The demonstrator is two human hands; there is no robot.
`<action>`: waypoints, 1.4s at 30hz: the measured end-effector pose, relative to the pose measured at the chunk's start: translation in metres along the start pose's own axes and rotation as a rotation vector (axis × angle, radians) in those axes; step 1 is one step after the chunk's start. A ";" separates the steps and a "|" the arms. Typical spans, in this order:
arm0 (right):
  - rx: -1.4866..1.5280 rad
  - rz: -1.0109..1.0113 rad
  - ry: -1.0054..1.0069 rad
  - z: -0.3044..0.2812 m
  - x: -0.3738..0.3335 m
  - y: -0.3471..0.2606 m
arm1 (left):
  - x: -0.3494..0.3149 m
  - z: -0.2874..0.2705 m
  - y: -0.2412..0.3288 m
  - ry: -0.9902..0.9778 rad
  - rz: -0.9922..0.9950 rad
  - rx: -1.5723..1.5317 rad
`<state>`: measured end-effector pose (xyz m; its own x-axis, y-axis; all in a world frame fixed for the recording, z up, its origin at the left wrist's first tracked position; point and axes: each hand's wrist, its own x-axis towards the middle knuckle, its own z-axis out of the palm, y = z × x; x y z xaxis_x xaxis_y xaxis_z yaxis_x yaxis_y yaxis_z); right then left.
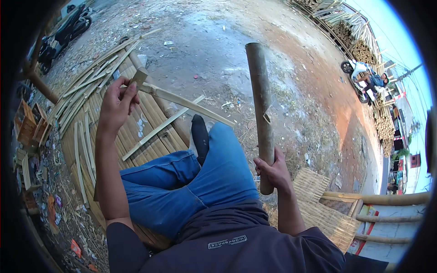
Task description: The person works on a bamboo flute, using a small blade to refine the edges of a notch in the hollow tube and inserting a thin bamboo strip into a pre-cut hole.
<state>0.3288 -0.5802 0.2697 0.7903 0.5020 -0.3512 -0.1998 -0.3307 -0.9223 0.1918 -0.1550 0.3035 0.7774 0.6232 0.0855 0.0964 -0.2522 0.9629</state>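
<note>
Left arm (pixel 111 177): comes in at the lower left of the frame, bent at the elbow, the forearm nearly upright and the hand raised left of center.
Left hand (pixel 119 102): thumb and fingers pinched together on a flat piece (pixel 140 76); the other fingers curl loosely.
Strip (pixel 182 102): slants from beside the flat piece down to the center of the frame; whether the two are joined, I cannot tell.
Right arm (pixel 291 211): enters at the lower right of center, forearm leaning up and slightly left.
Right hand (pixel 273 172): fingers wrapped around a pole near its lower end.
Pole (pixel 260 86): thick, brown, almost upright right of center, its top in the upper middle; a sliver peels from its side.
Legs (pixel 218 159): in blue jeans, folded, lower center, with a black sock (pixel 199 136) above.
Platform (pixel 169 139): slatted bamboo, left of center, bearing a heap of loose strips (pixel 91 86) at upper left.
Scooter (pixel 362 73): white, with a rider (pixel 377 81), upper right.
</note>
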 end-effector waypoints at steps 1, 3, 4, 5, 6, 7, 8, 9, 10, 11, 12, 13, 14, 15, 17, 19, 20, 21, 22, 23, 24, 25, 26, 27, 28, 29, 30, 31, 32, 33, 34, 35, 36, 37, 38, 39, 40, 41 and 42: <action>-0.035 -0.013 -0.028 0.003 0.003 0.000 | 0.011 -0.006 -0.018 0.002 -0.025 0.018; -0.069 0.007 -0.024 0.011 0.004 -0.010 | 0.040 -0.011 -0.068 -0.031 -0.073 -0.073; -0.063 0.025 -0.046 0.012 0.008 -0.010 | 0.051 -0.007 -0.084 -0.026 -0.109 -0.096; -0.054 0.033 -0.032 0.018 0.013 -0.010 | 0.059 -0.005 -0.099 -0.044 -0.110 -0.092; -0.062 0.048 -0.068 0.026 0.016 -0.013 | 0.066 -0.001 -0.117 -0.050 -0.127 -0.086; -0.072 0.063 -0.113 0.034 0.024 -0.016 | 0.075 -0.001 -0.132 -0.047 -0.147 -0.077; -0.085 0.087 -0.108 0.044 0.031 -0.015 | 0.079 -0.002 -0.144 -0.056 -0.169 -0.092; -0.128 0.107 -0.148 0.055 0.042 -0.013 | 0.083 -0.004 -0.155 -0.071 -0.215 -0.118; -0.174 0.126 -0.198 0.066 0.055 -0.015 | 0.087 -0.006 -0.165 -0.077 -0.262 -0.145; -0.180 0.147 -0.215 0.083 0.067 -0.023 | 0.094 -0.011 -0.176 -0.064 -0.305 -0.151; -0.201 0.171 -0.262 0.098 0.082 -0.029 | 0.107 -0.014 -0.197 -0.065 -0.288 -0.249; -0.205 0.203 -0.271 0.107 0.096 -0.026 | 0.116 -0.011 -0.221 -0.067 -0.287 -0.334; -0.189 0.235 -0.289 0.118 0.111 -0.020 | 0.124 -0.008 -0.230 -0.075 -0.317 -0.362; -0.193 0.256 -0.303 0.132 0.127 -0.018 | 0.133 -0.005 -0.237 -0.082 -0.333 -0.390; -0.219 0.233 -0.342 0.166 0.159 -0.005 | 0.137 0.002 -0.259 -0.032 -0.350 -0.345; -0.318 0.127 -0.334 0.206 0.189 0.000 | 0.132 0.009 -0.276 -0.043 -0.418 -0.325; -0.321 0.137 -0.364 0.224 0.204 0.004 | 0.131 0.012 -0.279 -0.020 -0.438 -0.320; -0.390 0.075 -0.370 0.237 0.215 0.011 | 0.128 0.019 -0.280 -0.027 -0.496 -0.363; -0.456 0.014 -0.369 0.250 0.225 0.017 | 0.125 0.023 -0.283 -0.041 -0.552 -0.405; -0.471 0.084 -0.372 0.263 0.233 0.009 | 0.126 0.025 -0.288 -0.035 -0.566 -0.402; -0.466 0.095 -0.375 0.271 0.239 0.014 | 0.127 0.028 -0.293 -0.055 -0.569 -0.407; -0.478 0.004 -0.376 0.277 0.243 0.021 | 0.128 0.029 -0.296 -0.083 -0.571 -0.412; -0.499 -0.087 -0.364 0.280 0.246 0.024 | 0.128 0.029 -0.298 -0.102 -0.574 -0.417; -0.486 -0.071 -0.363 0.281 0.249 0.023 | 0.129 0.028 -0.297 -0.086 -0.588 -0.423; -0.426 0.060 -0.398 0.279 0.251 0.029 | 0.128 0.026 -0.297 -0.076 -0.601 -0.428; -0.428 0.003 -0.391 0.276 0.254 0.033 | 0.130 0.026 -0.294 -0.086 -0.636 -0.426; -0.429 -0.055 -0.385 0.272 0.258 0.038 | 0.130 0.028 -0.293 -0.098 -0.669 -0.418; -0.398 -0.054 -0.370 0.268 0.261 0.043 | 0.132 0.032 -0.293 -0.095 -0.677 -0.415; -0.370 -0.051 -0.347 0.264 0.264 0.047 | 0.133 0.037 -0.296 -0.101 -0.686 -0.417; -0.365 0.010 -0.374 0.265 0.267 0.043 | 0.132 0.036 -0.305 -0.095 -0.669 -0.377; -0.363 0.074 -0.404 0.268 0.271 0.039 | 0.130 0.032 -0.316 -0.083 -0.654 -0.343; -0.385 0.016 -0.392 0.273 0.276 0.041 | 0.128 0.026 -0.320 -0.077 -0.661 -0.366; -0.399 -0.040 -0.396 0.276 0.279 0.043 | 0.127 0.023 -0.322 -0.060 -0.677 -0.375; -0.403 -0.043 -0.371 0.278 0.281 0.046 | 0.126 0.022 -0.326 -0.082 -0.663 -0.382; -0.406 -0.081 -0.382 0.279 0.284 0.054 | 0.125 0.021 -0.331 -0.064 -0.649 -0.371; -0.414 -0.119 -0.399 0.277 0.287 0.061 | 0.125 0.024 -0.336 -0.040 -0.637 -0.363; -0.417 -0.121 -0.392 0.273 0.290 0.067 | 0.125 0.027 -0.341 -0.045 -0.633 -0.367; -0.462 -0.240 -0.386 0.274 0.290 0.072 | 0.122 0.025 -0.345 -0.052 -0.649 -0.375; -0.510 -0.359 -0.385 0.275 0.291 0.077 | 0.118 0.023 -0.348 -0.052 -0.667 -0.386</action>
<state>0.3837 -0.2395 0.0527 0.4783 0.8636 -0.1593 0.4020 -0.3766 -0.8346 0.2650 -0.0108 -0.0270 0.6601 0.5143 -0.5475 0.3389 0.4466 0.8281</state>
